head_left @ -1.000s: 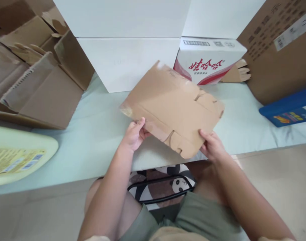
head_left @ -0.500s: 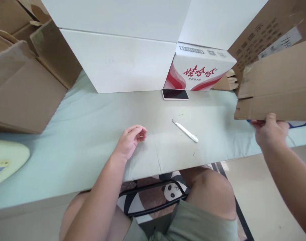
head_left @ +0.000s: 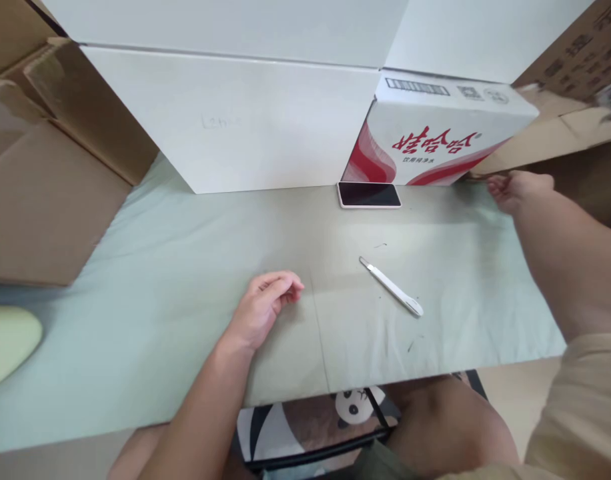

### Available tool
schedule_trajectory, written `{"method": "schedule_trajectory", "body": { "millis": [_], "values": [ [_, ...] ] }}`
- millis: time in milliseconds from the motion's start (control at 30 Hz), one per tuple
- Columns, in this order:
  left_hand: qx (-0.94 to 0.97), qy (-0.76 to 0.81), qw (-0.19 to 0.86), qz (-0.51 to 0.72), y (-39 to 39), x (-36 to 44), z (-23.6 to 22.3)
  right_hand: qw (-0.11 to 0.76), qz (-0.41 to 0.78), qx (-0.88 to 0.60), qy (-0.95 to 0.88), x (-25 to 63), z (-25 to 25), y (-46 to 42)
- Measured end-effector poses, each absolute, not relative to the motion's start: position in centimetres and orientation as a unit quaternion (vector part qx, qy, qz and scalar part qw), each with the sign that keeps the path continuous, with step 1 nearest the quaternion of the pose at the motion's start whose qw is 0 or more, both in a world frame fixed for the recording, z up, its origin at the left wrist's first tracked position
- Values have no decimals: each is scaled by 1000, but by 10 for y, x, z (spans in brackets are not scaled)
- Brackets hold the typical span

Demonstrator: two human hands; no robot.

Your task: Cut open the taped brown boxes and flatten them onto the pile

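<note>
My left hand [head_left: 266, 303] rests on the cloth-covered table, its fingers curled in loosely with the thumb against them and nothing visible in them. A white-handled scalpel-like craft knife [head_left: 391, 287] lies to its right, blade end pointing away from me. At the far right, my right hand [head_left: 519, 190] reaches in beside the white and red carton [head_left: 435, 133], just under the edge of a brown cardboard piece [head_left: 550, 143]. Its fingers are bent closed; whatever they grip is hidden. A phone [head_left: 369, 195] with a dark screen lies flat against the foot of the carton.
Large white boxes [head_left: 235, 127] stand along the back of the table. Open brown cardboard boxes [head_left: 50, 200] fill the left side. A pale yellow-green container [head_left: 10, 343] sits at the lower left. Small dark scraps lie near the knife on the pale green cloth [head_left: 160, 320].
My right hand has moved away from the lower edge of the cardboard box at right and in beside the carton. My view has shifted; the left hand stays loosely curled on the table.
</note>
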State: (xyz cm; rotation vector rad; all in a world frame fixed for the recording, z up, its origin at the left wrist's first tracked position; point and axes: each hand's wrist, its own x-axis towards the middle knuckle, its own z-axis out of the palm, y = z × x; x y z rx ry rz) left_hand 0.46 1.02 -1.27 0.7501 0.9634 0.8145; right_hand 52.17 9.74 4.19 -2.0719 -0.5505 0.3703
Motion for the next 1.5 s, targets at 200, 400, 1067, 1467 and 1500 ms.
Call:
{"method": "schedule_trajectory", "body": {
  "millis": [200,400,1067,1467,1500],
  "values": [
    [343,433,747,370,11,2,-12,452,225,-851,-145,496,33,84],
    [345,420,740,396,12,0,-8,411,283,-839,-216,458,67,63],
    [384,506,549,543,-3,-83,12,192,180,-341,-902,-46,123,72],
    [399,527,149,736,-16,-101,11,154,58,-324,-932,-35,105,97],
    [397,515,75,756,-17,-103,10,201,69,-312,-926,-14,101,90]
  ]
}}
